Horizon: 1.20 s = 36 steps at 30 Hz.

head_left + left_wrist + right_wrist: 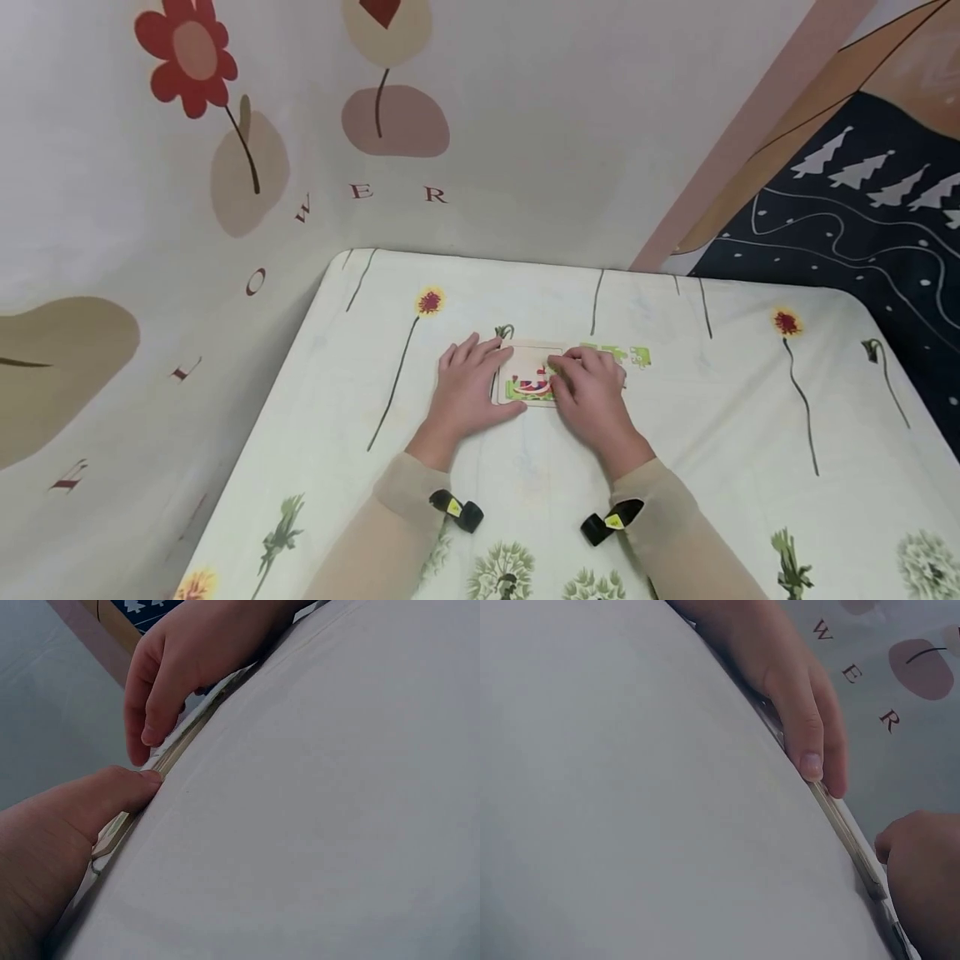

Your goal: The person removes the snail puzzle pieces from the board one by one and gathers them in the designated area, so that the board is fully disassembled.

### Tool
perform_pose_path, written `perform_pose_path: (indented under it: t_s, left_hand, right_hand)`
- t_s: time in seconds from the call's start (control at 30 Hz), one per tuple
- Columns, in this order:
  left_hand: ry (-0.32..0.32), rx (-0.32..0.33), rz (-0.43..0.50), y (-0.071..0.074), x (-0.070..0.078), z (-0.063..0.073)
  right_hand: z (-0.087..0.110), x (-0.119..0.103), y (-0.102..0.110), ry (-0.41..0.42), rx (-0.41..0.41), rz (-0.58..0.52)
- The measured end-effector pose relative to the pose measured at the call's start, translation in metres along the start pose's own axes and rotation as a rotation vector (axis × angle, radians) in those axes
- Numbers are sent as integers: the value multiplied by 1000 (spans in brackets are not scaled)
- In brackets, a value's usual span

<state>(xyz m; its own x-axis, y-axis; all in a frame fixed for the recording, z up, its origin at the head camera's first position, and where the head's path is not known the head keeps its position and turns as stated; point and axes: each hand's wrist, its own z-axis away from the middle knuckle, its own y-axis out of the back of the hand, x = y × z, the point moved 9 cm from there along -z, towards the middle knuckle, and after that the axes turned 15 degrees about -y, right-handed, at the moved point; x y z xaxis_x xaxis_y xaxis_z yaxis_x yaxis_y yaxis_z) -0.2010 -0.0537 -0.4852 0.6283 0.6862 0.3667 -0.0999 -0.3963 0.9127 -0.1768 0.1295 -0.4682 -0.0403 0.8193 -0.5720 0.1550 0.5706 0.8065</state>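
A small jigsaw puzzle board [528, 354] with a pale frame lies on the table, its picture partly filled with red, purple and green puzzle pieces [531, 388]. My left hand [471, 386] lies along the board's left side, fingers spread, thumb at the near edge. The left wrist view shows that thumb against the board's edge [180, 750]. My right hand [595, 392] is bent over the board's right side, with index finger and thumb close above the picture. I cannot tell whether a piece sits between them.
Loose green puzzle pieces [640, 357] lie just beyond the right hand, partly covered by it. A flower-printed cloth [712, 417] covers the table. A printed fabric wall [525, 167] rises behind the table's far edge, with dark patterned fabric [847, 217] at the right.
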Motion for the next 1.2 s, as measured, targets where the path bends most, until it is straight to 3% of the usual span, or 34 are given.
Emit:
perform_pose_path:
  t_s: [0.43, 1.0, 1.2]
  left_hand:
    - [-7, -5, -19, 1, 2, -1]
    - [0, 0, -12, -3, 0, 1]
    - [5, -7, -12, -4, 1, 2]
  right_hand:
    - [-3, -3, -11, -27, -100, 67]
    - [-1, -4, -11, 22, -84, 36]
    - [0, -2, -8, 22, -76, -23]
